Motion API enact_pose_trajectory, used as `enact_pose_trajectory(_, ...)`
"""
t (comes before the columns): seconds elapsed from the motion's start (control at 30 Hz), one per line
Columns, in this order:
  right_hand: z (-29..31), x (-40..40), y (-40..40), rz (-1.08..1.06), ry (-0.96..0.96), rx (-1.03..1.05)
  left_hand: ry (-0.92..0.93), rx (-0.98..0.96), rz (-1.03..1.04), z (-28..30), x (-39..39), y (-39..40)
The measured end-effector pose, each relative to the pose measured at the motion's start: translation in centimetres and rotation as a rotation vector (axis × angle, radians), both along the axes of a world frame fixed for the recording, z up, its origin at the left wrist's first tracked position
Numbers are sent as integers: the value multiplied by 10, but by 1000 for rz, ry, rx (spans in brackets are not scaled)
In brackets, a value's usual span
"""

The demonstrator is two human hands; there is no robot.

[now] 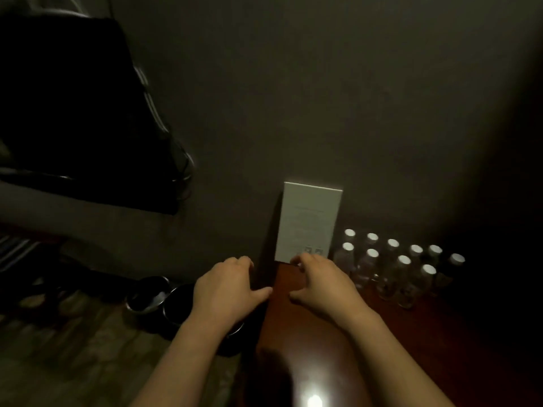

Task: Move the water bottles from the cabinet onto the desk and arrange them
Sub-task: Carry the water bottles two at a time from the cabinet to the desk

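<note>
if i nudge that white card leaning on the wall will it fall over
Probably. The white card looks thin and flat, standing on its bottom edge on the desk against the wall, so a light push could slide it or tip it forward. It likely weighs little. The water bottles beside it could be knocked.

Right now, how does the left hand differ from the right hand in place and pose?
The left hand lies over the left edge of the desk, above the dark cups on the floor; the right hand lies over the desk top. The left hand is farther from the bottles; the right hand's fingers reach the foot of the white card beside them. Both are palm down, fingers loosely curled, holding nothing.
</note>
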State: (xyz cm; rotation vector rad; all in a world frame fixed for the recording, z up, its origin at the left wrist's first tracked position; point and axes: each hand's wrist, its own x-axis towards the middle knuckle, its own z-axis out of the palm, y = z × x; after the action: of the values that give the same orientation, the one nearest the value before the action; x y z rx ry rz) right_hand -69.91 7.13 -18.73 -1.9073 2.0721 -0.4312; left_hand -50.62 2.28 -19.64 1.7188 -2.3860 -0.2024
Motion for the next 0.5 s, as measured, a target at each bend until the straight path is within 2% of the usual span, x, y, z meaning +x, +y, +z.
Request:
enact_pose_trajectory(0.3, 27, 257, 16, 372, -11, -116, -39, -97, 376, 32, 279, 87)
enact_pose_trajectory(0.5, 38, 399, 27, 571, -42, -138, -41, -82, 600, 51, 424, 145)
